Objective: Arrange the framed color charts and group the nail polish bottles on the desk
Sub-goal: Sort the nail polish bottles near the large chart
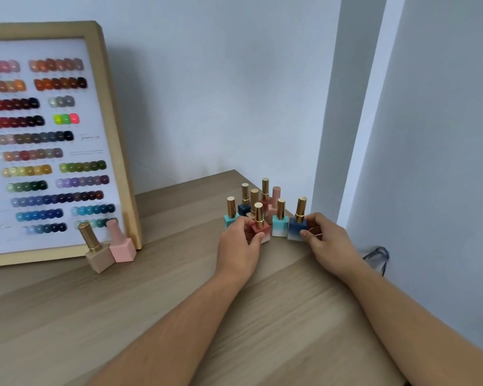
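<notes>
Bottles are small square bodies with tall gold caps, judged light, rigid, smooth, breakable and easily tipped. The cluster stands at the far right corner of the tabletop [151,302]. Left hand [239,246] fingers [241,223] curl round the red bottle [261,231]; right hand [331,245] pinches the blue bottle [296,229]. A low hold on the body is advised. Beige bottle [96,253] and pink bottle [122,246] stand well apart, before the framed chart [50,140].

Wooden-framed colour chart [106,135] stands left on pale wood desk [179,302]; two square pastel bottles [120,249] before it, gold-capped bottle cluster [280,225] far right.
</notes>
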`<state>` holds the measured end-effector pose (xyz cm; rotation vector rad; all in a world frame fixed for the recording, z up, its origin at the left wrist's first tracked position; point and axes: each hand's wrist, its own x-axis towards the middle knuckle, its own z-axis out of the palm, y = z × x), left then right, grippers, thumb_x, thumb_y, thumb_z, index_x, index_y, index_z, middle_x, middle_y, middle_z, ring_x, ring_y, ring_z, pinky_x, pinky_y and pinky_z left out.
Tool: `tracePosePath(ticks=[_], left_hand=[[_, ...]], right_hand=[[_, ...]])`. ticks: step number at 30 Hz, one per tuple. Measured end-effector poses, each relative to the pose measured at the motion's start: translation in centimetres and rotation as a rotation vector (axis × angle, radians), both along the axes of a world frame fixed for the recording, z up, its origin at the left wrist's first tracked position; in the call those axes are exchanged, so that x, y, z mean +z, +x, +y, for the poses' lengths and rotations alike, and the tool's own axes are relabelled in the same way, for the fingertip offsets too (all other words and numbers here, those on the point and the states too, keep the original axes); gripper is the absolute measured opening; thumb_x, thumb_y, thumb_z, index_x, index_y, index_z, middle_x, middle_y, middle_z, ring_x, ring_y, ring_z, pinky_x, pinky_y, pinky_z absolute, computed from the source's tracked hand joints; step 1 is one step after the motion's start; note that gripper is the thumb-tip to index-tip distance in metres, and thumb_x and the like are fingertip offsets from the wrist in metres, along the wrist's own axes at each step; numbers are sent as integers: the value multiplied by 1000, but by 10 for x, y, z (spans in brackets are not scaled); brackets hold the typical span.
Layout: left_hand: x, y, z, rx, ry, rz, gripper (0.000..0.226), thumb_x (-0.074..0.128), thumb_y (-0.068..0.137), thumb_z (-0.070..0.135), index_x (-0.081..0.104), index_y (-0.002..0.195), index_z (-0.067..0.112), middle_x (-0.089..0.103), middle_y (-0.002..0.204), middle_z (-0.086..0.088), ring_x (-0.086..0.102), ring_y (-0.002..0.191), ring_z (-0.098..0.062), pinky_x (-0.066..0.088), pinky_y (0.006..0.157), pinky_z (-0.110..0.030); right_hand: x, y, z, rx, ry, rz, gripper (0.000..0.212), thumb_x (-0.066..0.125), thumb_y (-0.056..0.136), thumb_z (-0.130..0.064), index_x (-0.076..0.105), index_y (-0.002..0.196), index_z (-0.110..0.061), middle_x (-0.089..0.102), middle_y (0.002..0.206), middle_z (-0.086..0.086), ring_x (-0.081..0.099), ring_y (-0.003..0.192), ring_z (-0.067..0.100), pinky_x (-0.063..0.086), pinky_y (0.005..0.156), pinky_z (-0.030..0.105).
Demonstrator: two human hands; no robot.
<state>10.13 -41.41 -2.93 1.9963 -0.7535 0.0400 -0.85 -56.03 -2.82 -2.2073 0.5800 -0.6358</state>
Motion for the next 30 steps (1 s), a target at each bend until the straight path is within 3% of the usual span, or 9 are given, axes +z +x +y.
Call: tracePosePath(ticks=[5, 8, 15, 20, 24, 30], left_hand=[[-1, -1, 0, -16, 42, -6, 18, 64, 84, 20, 56, 100, 24, 62, 99, 4, 57, 94, -12, 51, 86, -30], [0, -2, 1, -13, 55, 0, 22, 64, 84, 19, 55, 104, 23, 62, 101, 3, 57, 94, -12, 51, 87, -30], [-1, -7, 23, 14, 71, 11, 33, 65, 84, 22, 52, 115, 21, 58, 101, 5, 55, 87, -5, 46, 78, -20], [-4, -8, 61, 5, 20, 22, 27, 64, 84, 22, 53, 108, 24, 56, 89, 12, 55, 79, -2, 42, 64, -13], [-2, 2, 107, 59, 6, -14, 21, 66, 83, 24, 53, 98, 30, 58, 85, 12, 56, 78, -2, 40, 60, -12], [0, 26, 184, 209, -36, -102, 17, 69, 80, 18, 56, 85, 28, 60, 78, 9, 58, 71, -4, 43, 58, -12]], right_hand=[[0, 1, 1, 2, -25, 58, 17, 56, 90, -22, 51, 106, -26, 54, 95, -4, 50, 82, 10, 36, 76, 23], [0, 1, 4, -5, -47, 87, 23, 56, 90, -21, 52, 112, -21, 55, 99, -2, 51, 84, 13, 37, 77, 24], [-1, -4, 10, -49, -1, -3, 35, 61, 87, -19, 50, 120, -20, 57, 105, -1, 54, 84, 8, 42, 74, 17], [1, -13, 21, -235, -76, -168, 21, 64, 84, -26, 48, 97, -23, 53, 99, -1, 51, 81, 9, 39, 63, 15], [4, -10, 59, -52, -180, -201, 15, 64, 83, -24, 50, 87, -25, 53, 82, -8, 49, 71, 4, 35, 59, 13], [4, 39, 134, 249, -200, -154, 11, 63, 83, -25, 55, 91, -24, 54, 85, -9, 50, 74, 3, 39, 64, 13]])
